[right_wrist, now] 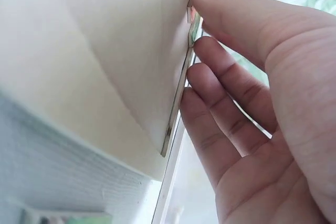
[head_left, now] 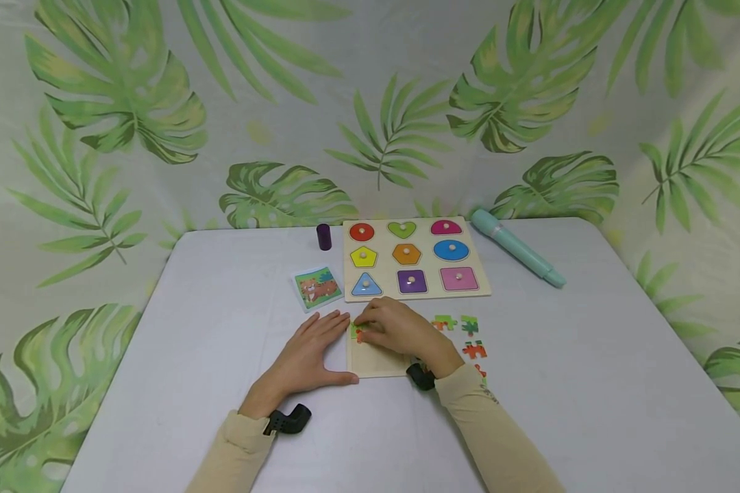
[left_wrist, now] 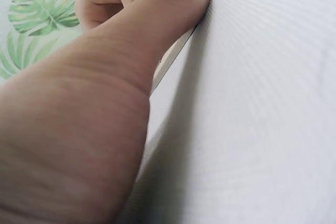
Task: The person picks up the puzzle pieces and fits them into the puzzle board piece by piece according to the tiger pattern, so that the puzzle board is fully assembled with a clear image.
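Note:
My left hand (head_left: 311, 354) lies spread at the left side of a shallow wooden puzzle tray (head_left: 373, 363). Its thumb touches the near left corner, and the fingertips are by the far left corner. Inside the tray's far left corner, my right hand (head_left: 401, 329) pinches a green and red jigsaw piece (head_left: 359, 335) between thumb and fingers. In the right wrist view the thumb (right_wrist: 231, 14) sits on the piece while the other fingers reach the tray's inner edge. The hand partly hides the piece. Loose jigsaw pieces (head_left: 473, 350) lie right of the tray.
Behind the tray is a shape board (head_left: 382, 274) with coloured knobbed shapes. A picture card (head_left: 317, 287) showing an animal lies left of it, near a dark purple cylinder (head_left: 324, 237). A mint-green pen-shaped object (head_left: 518, 248) lies at the back right.

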Tool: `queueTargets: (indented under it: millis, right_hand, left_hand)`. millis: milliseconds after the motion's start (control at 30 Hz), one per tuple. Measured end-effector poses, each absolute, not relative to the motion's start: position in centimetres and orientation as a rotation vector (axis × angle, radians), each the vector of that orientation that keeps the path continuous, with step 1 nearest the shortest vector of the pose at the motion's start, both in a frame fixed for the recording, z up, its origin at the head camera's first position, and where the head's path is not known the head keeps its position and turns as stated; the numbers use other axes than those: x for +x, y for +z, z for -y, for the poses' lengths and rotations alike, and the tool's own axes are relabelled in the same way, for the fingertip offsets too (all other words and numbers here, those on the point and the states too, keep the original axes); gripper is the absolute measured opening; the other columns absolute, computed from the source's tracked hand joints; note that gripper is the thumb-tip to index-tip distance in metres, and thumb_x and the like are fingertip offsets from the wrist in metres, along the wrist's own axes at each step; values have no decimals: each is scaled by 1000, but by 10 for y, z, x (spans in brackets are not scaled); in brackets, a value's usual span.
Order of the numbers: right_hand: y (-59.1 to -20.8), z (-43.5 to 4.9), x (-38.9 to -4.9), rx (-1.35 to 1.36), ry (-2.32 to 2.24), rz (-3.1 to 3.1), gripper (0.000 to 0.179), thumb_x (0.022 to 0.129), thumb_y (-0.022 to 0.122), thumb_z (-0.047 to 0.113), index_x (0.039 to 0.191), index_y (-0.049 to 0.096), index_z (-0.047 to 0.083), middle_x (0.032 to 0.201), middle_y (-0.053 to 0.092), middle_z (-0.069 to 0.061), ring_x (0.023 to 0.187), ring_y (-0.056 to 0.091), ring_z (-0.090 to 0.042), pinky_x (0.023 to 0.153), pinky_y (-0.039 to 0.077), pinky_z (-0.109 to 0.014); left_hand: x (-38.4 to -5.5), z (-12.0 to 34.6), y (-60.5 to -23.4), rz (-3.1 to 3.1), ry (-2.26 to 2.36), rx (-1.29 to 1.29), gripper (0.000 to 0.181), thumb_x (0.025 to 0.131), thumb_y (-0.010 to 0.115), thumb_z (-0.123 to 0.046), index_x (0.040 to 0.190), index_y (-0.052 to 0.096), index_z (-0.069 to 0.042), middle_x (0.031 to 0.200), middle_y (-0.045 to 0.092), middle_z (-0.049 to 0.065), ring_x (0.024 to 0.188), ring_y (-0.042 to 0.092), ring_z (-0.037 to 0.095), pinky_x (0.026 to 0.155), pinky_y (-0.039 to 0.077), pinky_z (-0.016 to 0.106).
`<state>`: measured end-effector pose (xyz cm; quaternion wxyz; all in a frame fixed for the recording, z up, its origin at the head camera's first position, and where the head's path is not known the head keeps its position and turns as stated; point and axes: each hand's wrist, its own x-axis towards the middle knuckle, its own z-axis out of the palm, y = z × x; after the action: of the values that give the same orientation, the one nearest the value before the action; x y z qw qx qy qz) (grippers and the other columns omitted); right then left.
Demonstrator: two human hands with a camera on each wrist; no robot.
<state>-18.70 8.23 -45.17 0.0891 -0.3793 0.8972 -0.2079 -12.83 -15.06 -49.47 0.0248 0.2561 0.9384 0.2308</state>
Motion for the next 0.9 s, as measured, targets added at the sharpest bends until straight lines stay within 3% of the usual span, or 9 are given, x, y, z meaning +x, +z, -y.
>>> queueTargets:
  millis: [900]
  right_hand:
    - [-428, -94, -178, -1033, -710, -2699, 29, 96, 76, 25, 123, 76, 14, 119, 73, 0, 116, 64, -20, 105, 55, -40]
  left_hand:
    - [-128, 151, -495, -2903, 702, 791, 108, 78, 76, -72, 159, 41, -10, 165, 39, 4, 156, 29, 22, 132, 13, 46]
